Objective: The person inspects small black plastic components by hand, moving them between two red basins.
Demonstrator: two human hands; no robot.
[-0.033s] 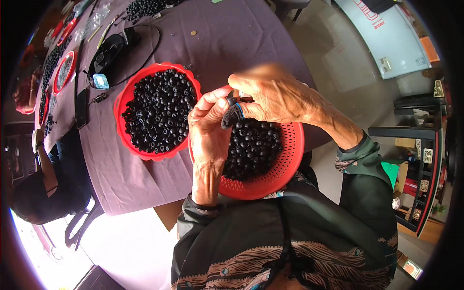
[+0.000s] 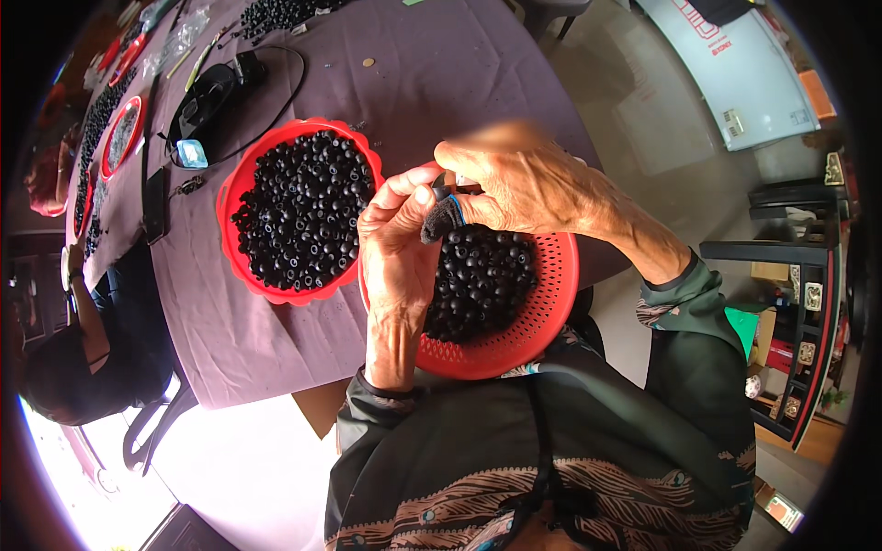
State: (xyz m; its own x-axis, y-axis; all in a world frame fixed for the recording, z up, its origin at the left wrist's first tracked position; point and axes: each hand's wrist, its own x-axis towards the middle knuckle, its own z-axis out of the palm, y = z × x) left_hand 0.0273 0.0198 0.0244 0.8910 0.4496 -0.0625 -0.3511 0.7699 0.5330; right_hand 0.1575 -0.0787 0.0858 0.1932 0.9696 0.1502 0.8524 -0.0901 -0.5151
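Observation:
My left hand [image 2: 397,243] is closed in a pinch, thumb against forefinger, at a small dark piece [image 2: 440,187] whose kind I cannot make out. Meeting it from the right, my right hand [image 2: 524,184] has its fingers curled in, and a black fabric cover [image 2: 444,219] with a blue edge sits on its thumb. What the right fingers grip is hidden behind them. Both hands are above a red perforated basket [image 2: 557,294], which holds many small round black parts [image 2: 482,285]. Left of my hands stands a red scallop-rimmed basket [image 2: 241,266] full of similar black parts with holes [image 2: 299,216].
A purple cloth [image 2: 276,349] covers the table. Beyond the left basket lie a black device with a strap and cable [image 2: 211,96] and a pale blue item [image 2: 191,154]. Another person's arm [image 2: 89,312] is at the left. More black parts [image 2: 276,16] lie at the far edge.

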